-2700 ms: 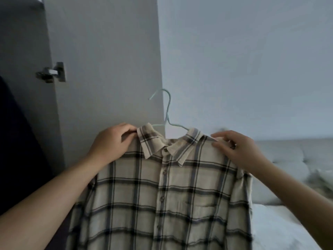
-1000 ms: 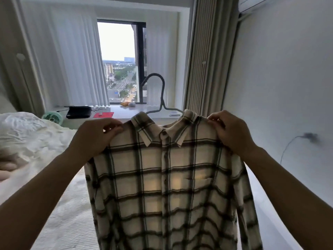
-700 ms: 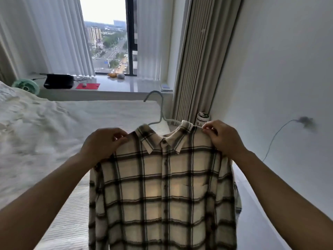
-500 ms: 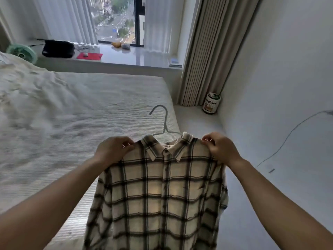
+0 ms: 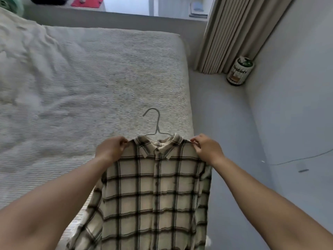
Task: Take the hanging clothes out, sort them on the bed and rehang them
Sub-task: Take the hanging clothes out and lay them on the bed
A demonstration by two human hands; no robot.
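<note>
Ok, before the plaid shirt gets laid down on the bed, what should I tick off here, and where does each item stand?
1. Left hand grips the plaid shirt at its shoulder: ok.
2. Right hand pinches the other shoulder: ok.
3. Hanger is in the collar, hook pointing up: ok.
4. Bed surface ahead of the shirt is bare of other clothes: ok.
5. Shirt hangs wholly over the bed: not ok, its right side hangs past the mattress edge over the floor.
6. Shirt's lower hem free of snags: cannot tell, it runs out of frame.
</note>
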